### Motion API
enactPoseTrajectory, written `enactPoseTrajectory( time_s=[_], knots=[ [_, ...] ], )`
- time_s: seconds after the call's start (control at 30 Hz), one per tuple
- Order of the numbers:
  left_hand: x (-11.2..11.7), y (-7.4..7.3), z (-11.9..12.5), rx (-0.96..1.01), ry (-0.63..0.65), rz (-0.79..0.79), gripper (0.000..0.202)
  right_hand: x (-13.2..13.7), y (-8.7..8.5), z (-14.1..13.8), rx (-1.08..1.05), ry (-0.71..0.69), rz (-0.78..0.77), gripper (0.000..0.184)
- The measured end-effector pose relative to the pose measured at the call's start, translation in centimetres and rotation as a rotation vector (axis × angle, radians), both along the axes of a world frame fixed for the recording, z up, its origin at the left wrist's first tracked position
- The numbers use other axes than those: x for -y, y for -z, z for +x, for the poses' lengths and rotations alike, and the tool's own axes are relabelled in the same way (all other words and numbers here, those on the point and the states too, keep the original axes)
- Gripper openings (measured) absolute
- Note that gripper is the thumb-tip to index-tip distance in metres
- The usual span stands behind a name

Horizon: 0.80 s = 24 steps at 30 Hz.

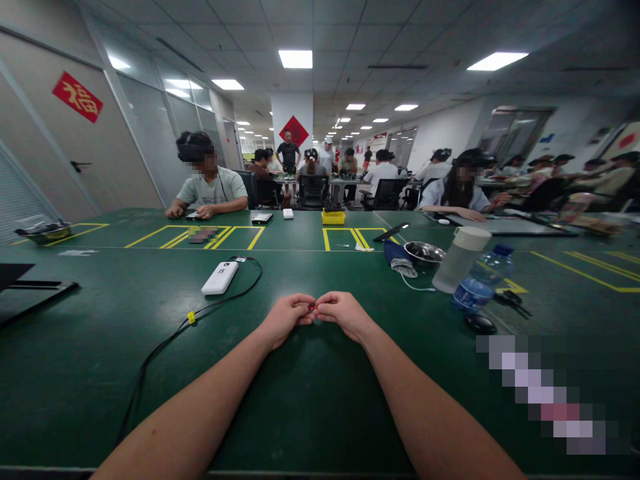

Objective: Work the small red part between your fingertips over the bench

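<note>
Both my hands meet over the middle of the green table (240,373). A tiny dark object with red on it (311,307) sits between the fingertips, too small to name. My left hand (289,319) pinches it between thumb and fingers. From the other side, my right hand (345,313) has its fingers closed at the object's edge, with its fingertips touching or nearly touching those of the left. Left of the hands lies a white power bank (221,277) marked 15, with a black cable (173,337) running from it toward me.
To the right stand a frosted bottle (460,260) and a blue-capped water bottle (483,280), with a black mouse (480,324) beside them. A metal bowl (425,253) and a yellow box (333,217) are farther back. Two people sit across the table.
</note>
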<state>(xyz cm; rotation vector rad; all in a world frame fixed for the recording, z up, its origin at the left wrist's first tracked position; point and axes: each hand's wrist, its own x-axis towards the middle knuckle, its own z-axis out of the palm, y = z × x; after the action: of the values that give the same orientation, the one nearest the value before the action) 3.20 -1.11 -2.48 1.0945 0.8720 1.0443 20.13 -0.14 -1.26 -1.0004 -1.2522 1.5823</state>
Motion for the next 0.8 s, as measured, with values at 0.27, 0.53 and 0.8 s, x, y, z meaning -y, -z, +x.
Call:
enactPoseTrajectory(
  time_s=[0.27, 0.53, 0.8],
  knots=[
    [-0.15, -0.05, 0.04, 0.017, -0.046, -0.040, 0.017, -0.39, 0.09, 0.24, -0.057, -0.012, -0.025, 0.016],
    [-0.07, -0.13, 0.01, 0.018, -0.048, -0.045, 0.024, -0.41, 0.32, 0.17, -0.066, -0.019, -0.025, 0.014],
    [-0.16, 0.10, -0.05, 0.006, -0.042, -0.037, 0.024, -0.51, 0.64, 0.16, -0.035, 0.005, -0.005, 0.010]
  ],
)
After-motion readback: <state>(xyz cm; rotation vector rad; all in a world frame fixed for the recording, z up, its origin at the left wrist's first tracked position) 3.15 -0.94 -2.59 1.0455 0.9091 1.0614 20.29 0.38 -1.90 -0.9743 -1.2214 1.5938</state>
